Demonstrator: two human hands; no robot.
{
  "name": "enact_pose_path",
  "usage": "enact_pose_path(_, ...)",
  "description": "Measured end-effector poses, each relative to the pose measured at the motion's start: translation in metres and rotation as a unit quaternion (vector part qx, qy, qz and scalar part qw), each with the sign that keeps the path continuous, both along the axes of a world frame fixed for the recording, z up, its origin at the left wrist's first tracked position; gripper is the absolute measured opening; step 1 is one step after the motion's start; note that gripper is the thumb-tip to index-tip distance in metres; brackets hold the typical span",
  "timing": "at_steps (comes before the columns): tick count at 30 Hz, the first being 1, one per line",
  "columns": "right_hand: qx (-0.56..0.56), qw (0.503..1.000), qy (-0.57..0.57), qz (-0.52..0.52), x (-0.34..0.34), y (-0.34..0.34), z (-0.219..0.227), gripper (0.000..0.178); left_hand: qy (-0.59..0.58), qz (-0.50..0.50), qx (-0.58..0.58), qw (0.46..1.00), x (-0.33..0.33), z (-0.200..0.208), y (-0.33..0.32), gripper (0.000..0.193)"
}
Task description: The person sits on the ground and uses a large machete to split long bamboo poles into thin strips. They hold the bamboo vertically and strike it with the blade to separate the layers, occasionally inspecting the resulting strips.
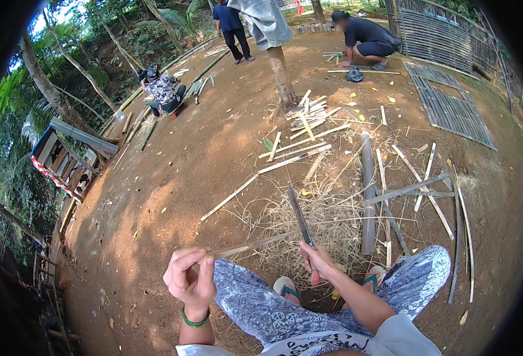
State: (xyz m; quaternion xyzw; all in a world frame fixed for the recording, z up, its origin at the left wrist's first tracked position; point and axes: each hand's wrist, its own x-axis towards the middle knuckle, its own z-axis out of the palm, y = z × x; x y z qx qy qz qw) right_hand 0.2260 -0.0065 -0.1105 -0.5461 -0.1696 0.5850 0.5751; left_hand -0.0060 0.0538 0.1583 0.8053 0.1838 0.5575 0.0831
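1. At far left: left hand (191, 276), thumb and fingers clamped on one end of a slender bamboo strip (252, 244). Pinch firmly there, well clear of the cutting line.
2. In the middle, above the ground before the lap: the strip, slanting slightly upward to the right, with its free end at the knife (300, 213). Impossible to tell from this angle whether touching the blade or just beside it. Best turned between passes, probably, for even thinning.
3. At the knife: tip pointing away from the body. Set the edge shallow; likely to dig in or split the fibre if too steep. Take long, thin shavings, not deep bites.
4. Then right hand (318, 261), fingers closed around the red handle (315, 277). Lock the wrist; perhaps safer to draw the strip past the blade than to swing toward the legs.
5. Beneath and beyond: pale shavings (338, 222) in a loose heap. Drop fresh curls there.
6. Farther right, on the ground: a bamboo pole (368, 196). Leave outside the stroke.
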Motion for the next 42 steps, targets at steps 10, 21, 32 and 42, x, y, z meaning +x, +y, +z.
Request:
enact_pose_path(10, 0.106, 0.984, 0.124, -0.070, -0.012, 0.035, 0.100, 0.055, -0.083, -0.042, 0.080, 0.992, -0.022, 0.022, -0.067, 0.024)
enact_pose_path(21, 0.176, 0.980, 0.023, -0.087, 0.049, 0.081, 0.168, 0.018, 0.106, -0.251, 0.014, 0.962, -0.038, -0.019, -0.087, 0.020)
enact_pose_path(32, 0.200, 0.964, -0.090, -0.152, 0.149, 0.064, 0.213, 0.017, 0.179, -0.124, -0.176, 0.960, 0.007, -0.064, -0.078, 0.045)
enact_pose_path(42, 0.230, 0.943, -0.138, -0.197, 0.152, 0.065, 0.207, 0.022, 0.217, -0.107, -0.493, 0.836, 0.122, -0.085, -0.033, 0.075)
